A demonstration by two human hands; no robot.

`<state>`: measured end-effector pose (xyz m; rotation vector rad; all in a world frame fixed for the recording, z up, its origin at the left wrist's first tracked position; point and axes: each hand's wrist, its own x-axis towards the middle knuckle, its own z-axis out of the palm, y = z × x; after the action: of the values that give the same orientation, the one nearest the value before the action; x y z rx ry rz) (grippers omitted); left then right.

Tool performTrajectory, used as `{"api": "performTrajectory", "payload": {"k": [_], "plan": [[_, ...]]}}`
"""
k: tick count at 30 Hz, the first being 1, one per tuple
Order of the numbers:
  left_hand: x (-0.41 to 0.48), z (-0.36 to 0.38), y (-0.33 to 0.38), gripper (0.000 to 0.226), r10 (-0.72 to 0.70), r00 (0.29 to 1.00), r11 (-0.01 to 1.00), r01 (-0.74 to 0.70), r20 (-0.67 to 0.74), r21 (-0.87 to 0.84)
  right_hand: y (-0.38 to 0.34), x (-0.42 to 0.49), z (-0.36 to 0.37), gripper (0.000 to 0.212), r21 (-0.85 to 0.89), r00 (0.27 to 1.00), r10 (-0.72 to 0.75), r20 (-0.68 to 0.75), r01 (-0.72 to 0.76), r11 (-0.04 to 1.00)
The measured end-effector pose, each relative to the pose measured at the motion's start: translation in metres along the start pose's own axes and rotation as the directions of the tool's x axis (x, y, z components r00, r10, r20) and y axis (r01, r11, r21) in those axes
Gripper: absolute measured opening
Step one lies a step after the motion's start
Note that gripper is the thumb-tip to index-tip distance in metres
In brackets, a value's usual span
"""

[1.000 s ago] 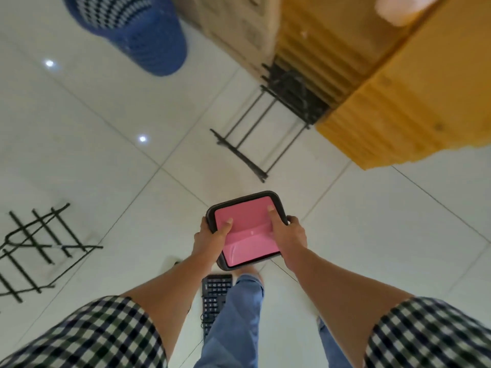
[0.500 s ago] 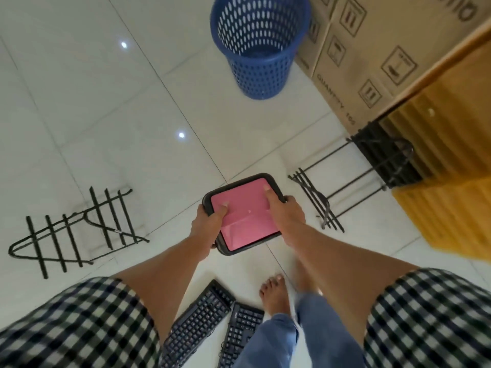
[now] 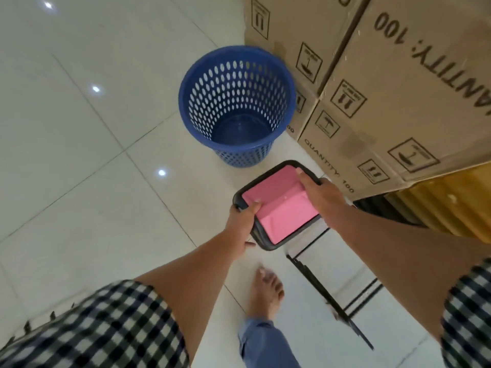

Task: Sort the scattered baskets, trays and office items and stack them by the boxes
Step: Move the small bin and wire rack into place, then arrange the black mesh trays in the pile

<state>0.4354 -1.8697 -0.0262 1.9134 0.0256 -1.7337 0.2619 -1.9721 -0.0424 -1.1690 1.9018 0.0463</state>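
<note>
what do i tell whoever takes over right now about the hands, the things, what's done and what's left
Left hand: grips the tray at its near left rim, thumb inside.
Right hand: grips the far right rim, thumb inside.
Tray: held in the air, close to the boxes, just short of the basket.
Done: basket stands upright beside the boxes.
Left: set the tray down by the boxes; the rack lies on the floor by the foot, not yet stacked.

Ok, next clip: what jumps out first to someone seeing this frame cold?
The pink tray, gripped at both ends by the left hand and right hand, sits mid-frame. Just beyond it a blue basket stands upright on the floor, beside the stacked boxes at upper right.
</note>
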Motion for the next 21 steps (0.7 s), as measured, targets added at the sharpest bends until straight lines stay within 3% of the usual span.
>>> {"api": "performTrajectory", "payload": {"k": [13, 17, 21], "plan": [[0.063, 0.032, 0.084, 0.061, -0.088, 0.966, 0.989, 0.057, 0.242, 0.136, -0.053, 0.084, -0.021, 0.103, -0.011, 0.977, 0.008, -0.215, -0.011, 1.0], [0.059, 0.044, 0.095, 0.075, -0.072, 0.959, 0.979, 0.015, 0.275, 0.201, -0.055, 0.09, -0.021, 0.089, 0.026, 0.965, 0.055, -0.257, -0.05, 0.998], [0.049, 0.039, 0.1, 0.098, -0.133, 0.956, 0.945, 0.043, 0.263, 0.324, -0.07, 0.076, 0.002, 0.098, 0.212, 0.891, 0.208, -0.404, -0.13, 0.969]]}}
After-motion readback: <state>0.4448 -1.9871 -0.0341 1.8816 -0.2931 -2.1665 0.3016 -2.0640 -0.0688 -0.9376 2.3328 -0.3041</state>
